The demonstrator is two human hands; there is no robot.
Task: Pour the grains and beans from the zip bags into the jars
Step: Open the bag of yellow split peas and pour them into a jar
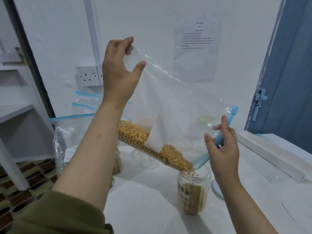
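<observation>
Nearest the camera, a clear jar point(192, 193) stands uncapped on the white table point(152, 208), already well over half full of yellow corn point(148, 142). A few kernels are dropping through its mouth.

Just above it, the right hand point(222, 149) pinches the blue zip strip point(224, 130) of the bag point(177, 102) between thumb and fingers, the other fingers loosely spread, holding the bag's mouth open at the jar's rim. The corn lies in a slanted band along the bag's lower edge, running down to the low corner over the jar.

Higher and farther, the left hand point(119, 68) holds the bag's upper corner aloft, fingertips curled on the film and thumb standing off it.

The main risk is spillage. The bag's mouth looks much wider than the jar's, so if the right hand lets the zip sag or shift sideways, kernels would likely run past the rim and scatter over the table. If the left hand lifts too steeply, the whole band could slide at once and overshoot. The jar may also run out of room, since a good deal of corn is left. A knock from the bag or wrist could tip it.

Behind, other zip bags point(76, 125) lean near the wall, and a second jar with a green lid point(206, 119) shows blurred through the film.
</observation>
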